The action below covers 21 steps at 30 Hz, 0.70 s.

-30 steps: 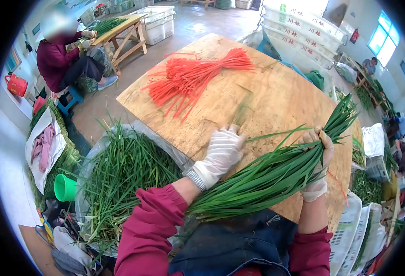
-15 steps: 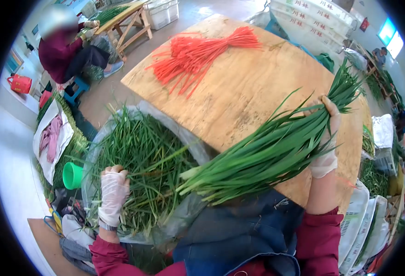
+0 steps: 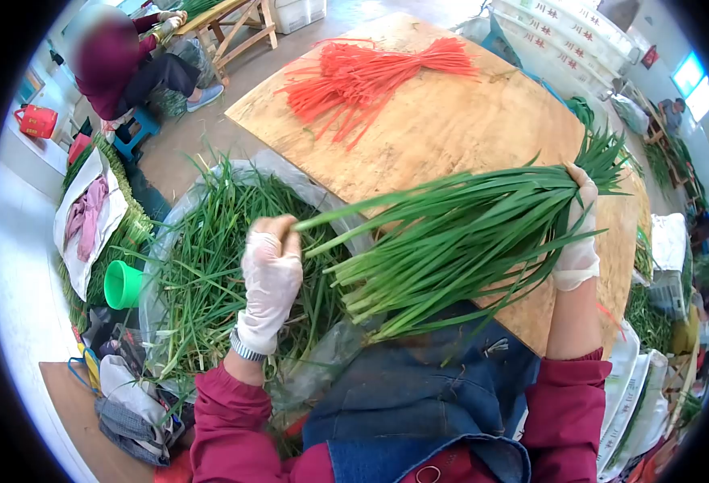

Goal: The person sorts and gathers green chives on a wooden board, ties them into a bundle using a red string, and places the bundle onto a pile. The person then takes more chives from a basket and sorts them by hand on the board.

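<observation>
Bundle of long green leaves (image 3: 459, 237) was up in the air, slanting from the near right part of the wooden surface (image 3: 507, 121) out past its near edge, pale ends to the left over the apron (image 3: 419, 402). Change: half a second earlier the left hand (image 3: 272, 274) was low over the loose leaf heap (image 3: 218, 278); now it had come across to the bundle's pale ends. Ends also stood more fanned out than before. Red ties (image 3: 379, 76) stayed put on the far side of the surface. Meaning, my read: work was back on the bundle, with one stalk (image 3: 346, 214) being drawn apart from the rest.

Hands: left nearly closed, thumb and fingers pinching the tip of that stalk; motion blur there, so can't tell if it had more than one. Right hand (image 3: 577, 233) closed firmly around the leafy end, same grip as before, leaf tips sticking out beyond it. Both gloved. Heap sat in a plastic liner (image 3: 322, 362) just below the left hand; green cup (image 3: 123, 284) beside it, untouched.
</observation>
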Available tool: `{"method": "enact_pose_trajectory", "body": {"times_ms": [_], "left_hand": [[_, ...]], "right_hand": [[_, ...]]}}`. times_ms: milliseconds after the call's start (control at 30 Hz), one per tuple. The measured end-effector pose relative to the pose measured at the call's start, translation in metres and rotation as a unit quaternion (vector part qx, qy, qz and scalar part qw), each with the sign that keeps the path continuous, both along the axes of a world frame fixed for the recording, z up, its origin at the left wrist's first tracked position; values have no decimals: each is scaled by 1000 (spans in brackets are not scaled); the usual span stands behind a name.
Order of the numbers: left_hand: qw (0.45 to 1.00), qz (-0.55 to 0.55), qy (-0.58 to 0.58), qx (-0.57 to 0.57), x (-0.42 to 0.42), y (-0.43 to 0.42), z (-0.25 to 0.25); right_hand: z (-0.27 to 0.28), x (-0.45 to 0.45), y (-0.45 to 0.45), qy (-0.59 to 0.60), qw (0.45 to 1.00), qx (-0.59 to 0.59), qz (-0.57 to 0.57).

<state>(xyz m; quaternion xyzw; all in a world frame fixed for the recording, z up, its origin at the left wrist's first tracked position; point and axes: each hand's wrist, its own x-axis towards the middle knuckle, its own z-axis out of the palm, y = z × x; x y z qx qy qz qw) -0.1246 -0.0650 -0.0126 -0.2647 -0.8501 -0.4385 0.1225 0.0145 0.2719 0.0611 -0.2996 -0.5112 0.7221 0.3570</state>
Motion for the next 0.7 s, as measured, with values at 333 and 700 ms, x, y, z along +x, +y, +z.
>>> {"method": "enact_pose_trajectory", "body": {"times_ms": [333,700], "left_hand": [[989,-73,59,-113,39,16,-13],[990,126,-4,-65,-5,-105,-1]], "right_hand": [[-17,-5,15,-11,999,34,-9],[-8,-10,-1,-40,998,2,-49]]}}
